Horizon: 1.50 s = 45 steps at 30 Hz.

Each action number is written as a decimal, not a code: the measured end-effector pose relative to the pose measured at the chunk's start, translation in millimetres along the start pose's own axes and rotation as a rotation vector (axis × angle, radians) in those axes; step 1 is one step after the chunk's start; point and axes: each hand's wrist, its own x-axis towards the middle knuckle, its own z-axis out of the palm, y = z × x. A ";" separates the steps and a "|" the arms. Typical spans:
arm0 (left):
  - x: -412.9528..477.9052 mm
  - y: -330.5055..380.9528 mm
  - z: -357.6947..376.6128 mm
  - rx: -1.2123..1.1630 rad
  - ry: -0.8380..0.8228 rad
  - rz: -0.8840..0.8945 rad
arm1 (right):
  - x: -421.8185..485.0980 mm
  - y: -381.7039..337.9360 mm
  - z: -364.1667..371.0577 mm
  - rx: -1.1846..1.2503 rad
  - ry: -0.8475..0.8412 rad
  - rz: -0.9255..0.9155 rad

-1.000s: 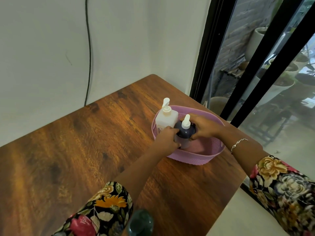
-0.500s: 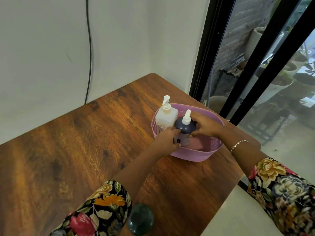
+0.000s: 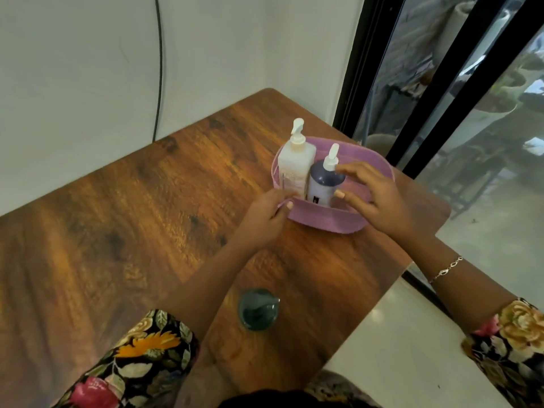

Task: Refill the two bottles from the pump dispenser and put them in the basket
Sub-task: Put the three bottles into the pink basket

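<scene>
Near the far right corner of the surface, our left hand pinches the pink basket by its rim (left end); white bottle and dark bottle stand upright inside. Our right hand is spread beside the dark one.

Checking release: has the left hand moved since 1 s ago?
Yes: the left hand came off the dark bottle, leftward, to the near-left rim of the basket.

Two bottles in basket on table
</scene>
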 end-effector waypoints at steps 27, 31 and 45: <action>-139.2 -30.6 -32.5 0.123 -0.456 -0.463 | -86.4 -82.4 118.2 0.194 -0.724 0.064; -139.8 -26.7 -33.7 0.022 -0.417 -0.458 | -88.6 -83.5 119.8 0.232 -0.648 0.142; -100.4 7.0 -16.0 -0.328 -0.141 -0.395 | -79.7 -88.3 69.5 0.286 -0.332 0.235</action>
